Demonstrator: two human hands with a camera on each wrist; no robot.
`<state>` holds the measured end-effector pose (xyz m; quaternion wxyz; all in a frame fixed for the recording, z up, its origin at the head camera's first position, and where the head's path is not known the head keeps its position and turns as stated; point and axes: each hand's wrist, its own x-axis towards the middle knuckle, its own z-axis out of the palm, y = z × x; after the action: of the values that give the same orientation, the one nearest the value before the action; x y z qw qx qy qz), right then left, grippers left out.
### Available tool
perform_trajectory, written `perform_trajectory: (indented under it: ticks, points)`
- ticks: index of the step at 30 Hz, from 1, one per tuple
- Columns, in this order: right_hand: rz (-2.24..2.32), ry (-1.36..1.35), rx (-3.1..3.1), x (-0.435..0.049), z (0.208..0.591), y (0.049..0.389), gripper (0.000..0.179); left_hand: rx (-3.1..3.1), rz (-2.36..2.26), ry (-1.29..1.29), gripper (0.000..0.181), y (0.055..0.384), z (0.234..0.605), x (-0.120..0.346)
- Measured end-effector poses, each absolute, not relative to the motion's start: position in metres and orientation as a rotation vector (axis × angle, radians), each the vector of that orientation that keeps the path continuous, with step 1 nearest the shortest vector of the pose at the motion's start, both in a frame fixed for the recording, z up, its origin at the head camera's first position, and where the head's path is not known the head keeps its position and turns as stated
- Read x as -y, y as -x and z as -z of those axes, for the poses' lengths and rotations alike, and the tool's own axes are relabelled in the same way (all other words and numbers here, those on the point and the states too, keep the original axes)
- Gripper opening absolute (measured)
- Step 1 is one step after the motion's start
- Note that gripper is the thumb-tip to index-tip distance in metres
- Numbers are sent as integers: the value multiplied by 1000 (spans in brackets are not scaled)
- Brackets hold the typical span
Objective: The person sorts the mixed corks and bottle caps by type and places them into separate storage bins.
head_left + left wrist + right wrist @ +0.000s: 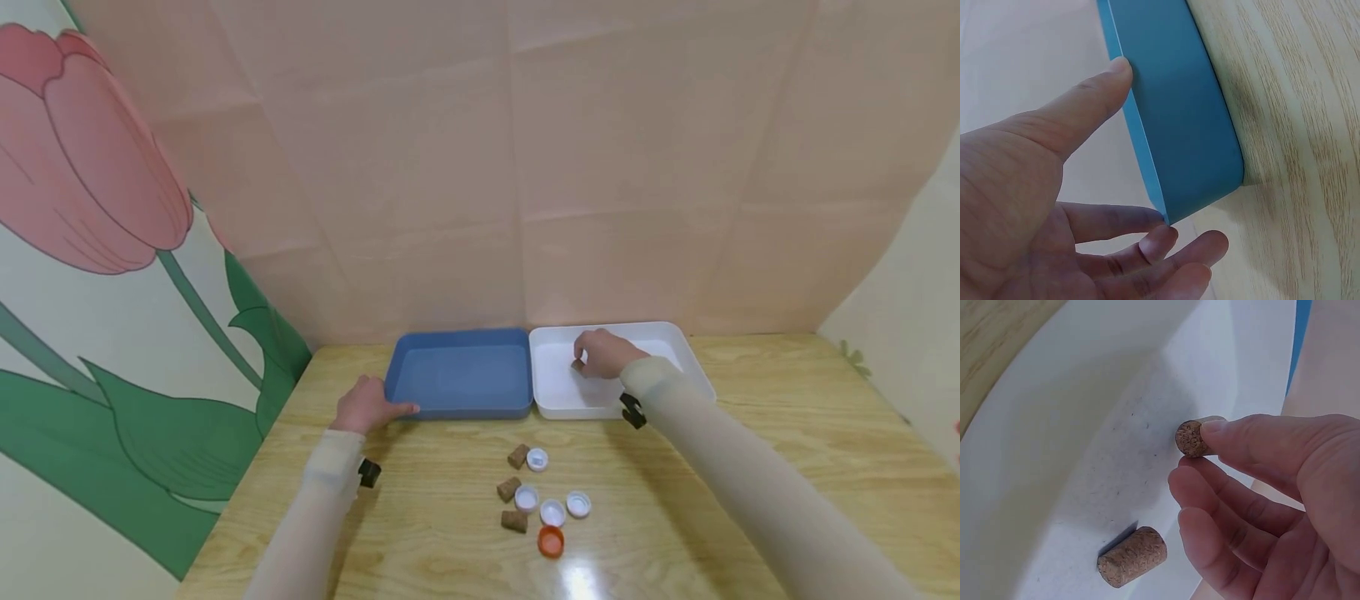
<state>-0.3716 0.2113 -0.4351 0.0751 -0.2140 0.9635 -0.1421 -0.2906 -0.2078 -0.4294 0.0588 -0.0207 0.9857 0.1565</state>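
In the right wrist view, my right hand (1260, 500) pinches a cork (1191, 439) between thumb and fingers inside the white tray (1035, 419). A second cork (1132, 556) lies on its side on the tray floor, apart from the fingers. My left hand (366, 405) rests at the near left corner of the blue tray (465, 371). Its extended thumb touches the front rim and the index fingertip meets the corner, while the other fingers hang loosely beside it in the left wrist view.
Three corks (514, 521) lie on the wooden table (427, 517) in front of the trays. Beside them are several white bottle caps (578, 504) and one orange cap (551, 542). The trays stand side by side against a covered back wall (420, 167).
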Motion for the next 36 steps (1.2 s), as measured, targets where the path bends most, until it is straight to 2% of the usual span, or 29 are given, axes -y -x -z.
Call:
perform_trajectory:
  ticks: [20, 36]
  points:
    - [421, 486, -2842, -212, 433, 373, 24, -2995, -485, 38, 71, 288, 429, 211]
    - [419, 519, -2841, -209, 425, 365, 28, -2997, -478, 68, 68, 289, 430, 210]
